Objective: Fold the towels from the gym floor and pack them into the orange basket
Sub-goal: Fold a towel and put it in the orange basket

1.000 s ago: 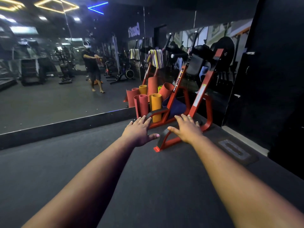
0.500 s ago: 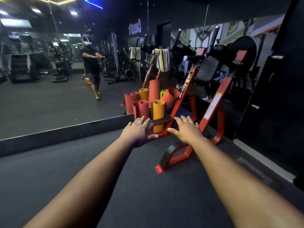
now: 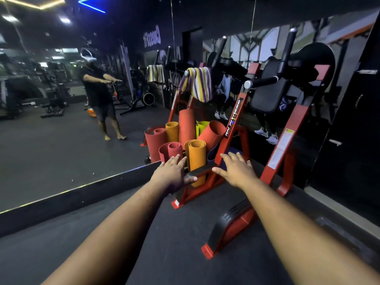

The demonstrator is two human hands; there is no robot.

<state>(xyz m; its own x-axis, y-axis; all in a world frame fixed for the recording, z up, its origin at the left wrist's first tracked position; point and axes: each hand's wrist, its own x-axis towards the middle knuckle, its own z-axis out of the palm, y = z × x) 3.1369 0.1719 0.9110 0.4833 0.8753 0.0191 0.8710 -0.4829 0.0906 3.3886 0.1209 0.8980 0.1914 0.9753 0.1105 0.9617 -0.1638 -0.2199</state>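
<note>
Closer now than a moment ago, the red exercise machine (image 3: 232, 128) fills the view. Left hand (image 3: 171, 173) and right hand (image 3: 236, 168) reach forward, fingers straight, holding nothing. Its handle carries a draped striped towel (image 3: 198, 83), above rolled mats (image 3: 196, 155).

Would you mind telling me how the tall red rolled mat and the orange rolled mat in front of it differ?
The tall red rolled mat stands farther back, against the mirror, and rises well above its neighbours; the orange rolled mat stands nearer the person and reaches lower. The red one's top is hidden behind the striped towel, while the orange one's open spiral end shows. Both stand upright beside the red machine frame.
</note>
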